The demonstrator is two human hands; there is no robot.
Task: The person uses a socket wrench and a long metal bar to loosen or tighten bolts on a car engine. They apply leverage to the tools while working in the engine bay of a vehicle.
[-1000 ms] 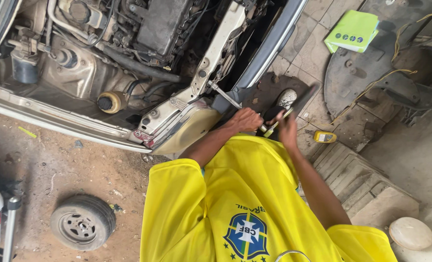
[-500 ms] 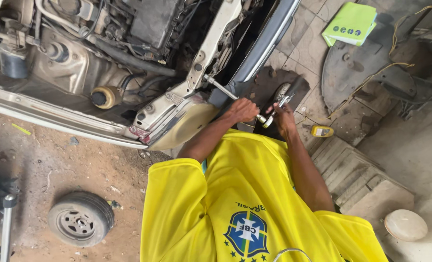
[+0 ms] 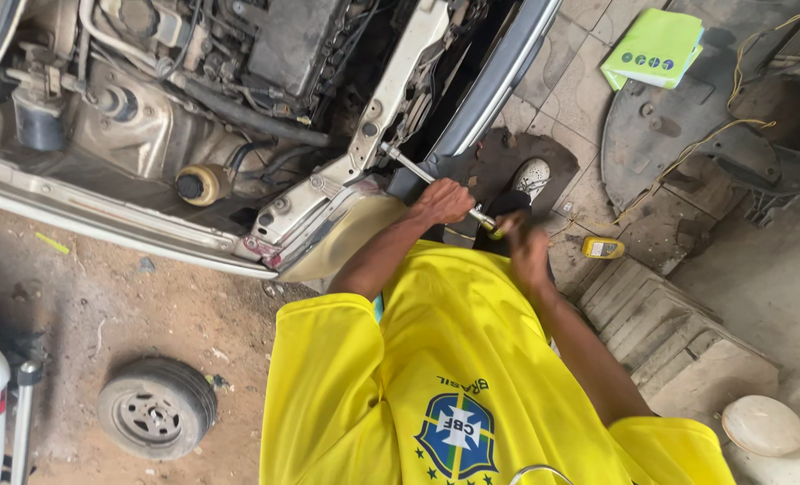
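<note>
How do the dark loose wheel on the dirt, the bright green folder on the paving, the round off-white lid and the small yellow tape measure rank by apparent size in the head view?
1. Dark loose wheel.
2. Bright green folder, close behind the wheel.
3. Round off-white lid.
4. Small yellow tape measure.

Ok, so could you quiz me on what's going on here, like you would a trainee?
1. True or false: the loose wheel lies flat on the dirt, apart from the car.
2. What does the left hand grip? A: a white bowl. B: a long metal tool reaching towards the car's front. C: a hose.
3. What colour is the flat packet lying on the paving?

Key: 1 true; 2 B; 3 green.
</note>
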